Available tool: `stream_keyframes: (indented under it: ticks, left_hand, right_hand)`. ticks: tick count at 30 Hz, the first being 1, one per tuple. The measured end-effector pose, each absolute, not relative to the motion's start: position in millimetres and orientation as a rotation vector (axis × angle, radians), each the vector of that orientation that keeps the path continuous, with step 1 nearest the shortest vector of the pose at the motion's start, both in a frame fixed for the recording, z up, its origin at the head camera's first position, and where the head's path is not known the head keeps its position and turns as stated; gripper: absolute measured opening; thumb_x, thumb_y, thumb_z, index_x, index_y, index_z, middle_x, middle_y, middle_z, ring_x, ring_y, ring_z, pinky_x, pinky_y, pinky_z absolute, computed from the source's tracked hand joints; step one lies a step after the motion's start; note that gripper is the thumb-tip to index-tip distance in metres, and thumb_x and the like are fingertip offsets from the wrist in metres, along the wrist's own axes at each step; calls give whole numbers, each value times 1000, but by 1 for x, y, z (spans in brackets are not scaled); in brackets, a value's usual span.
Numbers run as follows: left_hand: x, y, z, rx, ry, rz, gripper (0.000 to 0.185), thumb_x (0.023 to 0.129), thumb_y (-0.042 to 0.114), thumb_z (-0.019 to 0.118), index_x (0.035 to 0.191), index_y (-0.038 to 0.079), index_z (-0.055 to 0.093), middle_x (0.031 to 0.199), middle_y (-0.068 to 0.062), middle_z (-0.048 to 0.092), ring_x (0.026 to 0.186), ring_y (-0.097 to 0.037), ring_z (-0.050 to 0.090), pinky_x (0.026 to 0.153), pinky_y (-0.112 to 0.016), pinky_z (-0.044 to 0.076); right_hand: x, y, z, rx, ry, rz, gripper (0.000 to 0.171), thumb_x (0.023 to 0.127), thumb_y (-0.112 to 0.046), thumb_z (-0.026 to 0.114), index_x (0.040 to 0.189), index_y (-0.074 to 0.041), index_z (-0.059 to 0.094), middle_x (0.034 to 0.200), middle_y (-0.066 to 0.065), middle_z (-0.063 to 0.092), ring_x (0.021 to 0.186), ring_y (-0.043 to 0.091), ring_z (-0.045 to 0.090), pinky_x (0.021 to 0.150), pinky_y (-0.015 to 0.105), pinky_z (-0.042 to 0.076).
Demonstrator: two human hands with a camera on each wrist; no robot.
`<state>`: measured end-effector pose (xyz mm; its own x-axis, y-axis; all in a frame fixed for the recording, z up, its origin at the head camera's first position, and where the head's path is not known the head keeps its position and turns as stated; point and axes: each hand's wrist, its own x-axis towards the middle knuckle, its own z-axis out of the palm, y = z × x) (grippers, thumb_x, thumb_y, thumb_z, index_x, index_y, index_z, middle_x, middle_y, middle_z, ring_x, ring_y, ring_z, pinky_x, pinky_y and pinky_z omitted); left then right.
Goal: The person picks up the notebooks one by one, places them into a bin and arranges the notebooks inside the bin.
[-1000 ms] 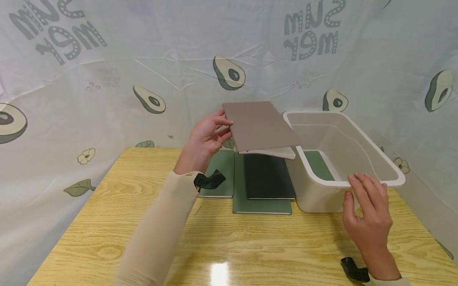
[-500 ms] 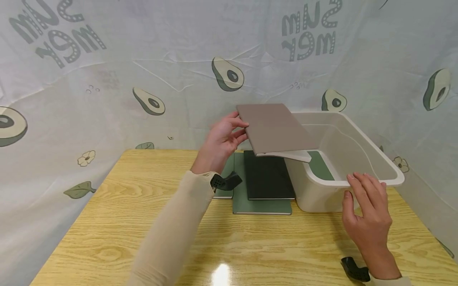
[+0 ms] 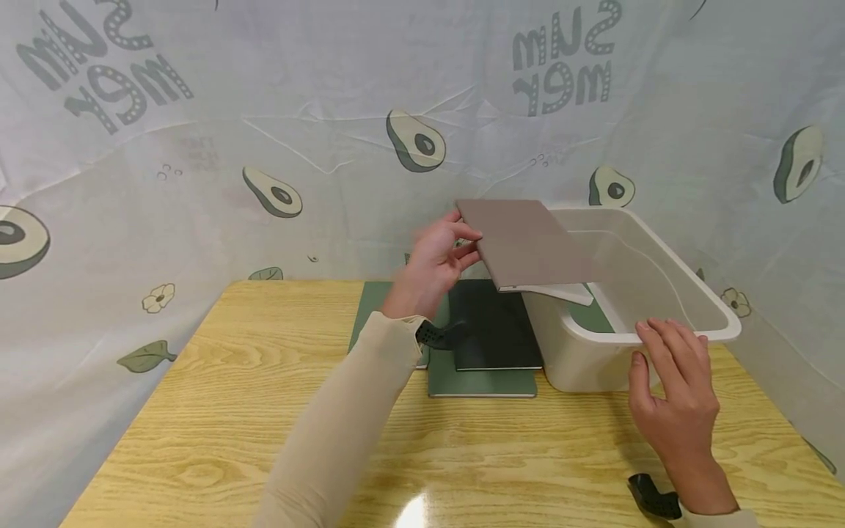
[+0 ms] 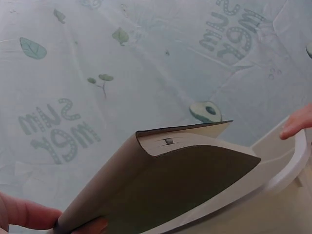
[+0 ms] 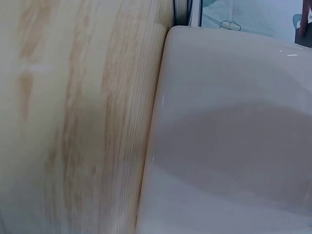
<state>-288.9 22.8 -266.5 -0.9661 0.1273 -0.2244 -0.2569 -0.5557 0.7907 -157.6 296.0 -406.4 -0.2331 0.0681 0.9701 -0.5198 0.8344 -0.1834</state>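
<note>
Over the left rim of the white bin (image 3: 660, 331), near the back right corner of the desk (image 3: 198, 433), the left hand (image 3: 436, 265) has a taupe notebook (image 3: 528, 246) pinched by its left edge, fingers and thumb curled onto the cover. The book is held up in the air, roughly flat and tipped a bit, with its far end already poking over the bin's opening. From the left wrist view you can see the notebook (image 4: 165, 185) sagging open a little, with the bin rim just under it.

The right hand (image 3: 673, 381) is on the near rim of the bin, fingers laid pretty much straight over the edge and the thumb against the outer wall, so it looks like it's just steadying the thing rather than gripping hard.

Progress-wise, I'd say it's partway. There's already a green notebook (image 3: 597, 317) lying on the bin floor, so one looks done. The taupe one is about to go in but isn't in yet. Left on the desk beside the bin: a black notebook (image 3: 491, 334) on top of a green one (image 3: 482, 383), plus another green one (image 3: 370, 315) near the back edge, partly behind the left arm. So three more after this, I reckon.
</note>
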Motion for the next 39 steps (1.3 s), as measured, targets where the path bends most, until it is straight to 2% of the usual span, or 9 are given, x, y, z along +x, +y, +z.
stream_keyframes:
  ticks: [3, 6, 10, 13, 17, 20, 22, 30, 39]
  left_hand:
    - [-290, 32, -269, -200, 1358, 2584, 66, 94, -14, 58, 154, 16, 59, 138, -5, 62, 90, -24, 68, 99, -39, 60]
    - [-290, 42, -270, -186, 1366, 2593, 65, 93, -15, 57, 152, 13, 60, 133, -6, 64, 87, -24, 69, 110, -45, 56]
    - [-290, 54, -275, -182, 1381, 2593, 64, 92, -16, 57, 149, 14, 63, 120, -6, 65, 82, -23, 69, 111, -48, 55]
    - [-289, 62, -278, -191, 1396, 2584, 64, 91, -15, 58, 148, 14, 64, 111, -5, 66, 81, -22, 71, 106, -46, 58]
    - [-288, 71, -283, -205, 1410, 2579, 65, 90, -15, 58, 148, 12, 63, 106, -5, 66, 83, -20, 71, 83, -34, 65]
    - [-287, 78, -285, -221, 1405, 2583, 66, 89, -16, 59, 149, 12, 62, 103, -5, 66, 81, -19, 71, 65, -25, 60]
    - [-288, 83, -286, -222, 1402, 2584, 65, 89, -16, 59, 147, 11, 63, 100, -5, 65, 79, -19, 70, 60, -23, 58]
    - [-286, 100, -289, -197, 1428, 2601, 59, 86, -17, 61, 139, 8, 69, 94, -5, 65, 71, -18, 68, 55, -22, 57]
    - [-283, 119, -288, -255, 1424, 2605, 70, 83, -18, 63, 147, 8, 61, 96, -7, 65, 66, -17, 64, 50, -21, 51]
  right_hand:
    - [-157, 296, -407, 348, -1737, 563, 32, 96, -12, 63, 118, 6, 77, 118, 32, 73, 115, 55, 62, 123, 67, 35]
    - [-158, 296, -407, 349, -1730, 562, 32, 96, -12, 63, 118, 6, 77, 118, 32, 73, 115, 55, 62, 123, 67, 35]
    - [-158, 296, -407, 357, -1714, 565, 31, 97, -12, 63, 117, 6, 77, 117, 32, 73, 114, 54, 62, 124, 63, 37]
    - [-158, 296, -407, 358, -1713, 567, 31, 97, -13, 63, 117, 6, 78, 117, 32, 73, 113, 54, 62, 124, 62, 37]
    - [-158, 296, -407, 357, -1722, 568, 32, 98, -14, 63, 118, 6, 77, 117, 32, 73, 114, 54, 62, 124, 64, 36]
    - [-158, 297, -408, 355, -1728, 568, 32, 98, -14, 63, 118, 5, 77, 118, 31, 73, 115, 54, 62, 123, 66, 36]
    - [-158, 297, -408, 353, -1729, 567, 32, 97, -14, 63, 118, 5, 77, 118, 31, 73, 115, 54, 62, 122, 67, 36]
    - [-158, 297, -406, 349, -1725, 568, 32, 97, -14, 63, 118, 5, 78, 117, 32, 74, 114, 54, 62, 122, 66, 36]
    - [-159, 300, -408, 362, -1710, 574, 32, 98, -14, 63, 118, 5, 78, 118, 31, 74, 116, 52, 63, 124, 60, 37]
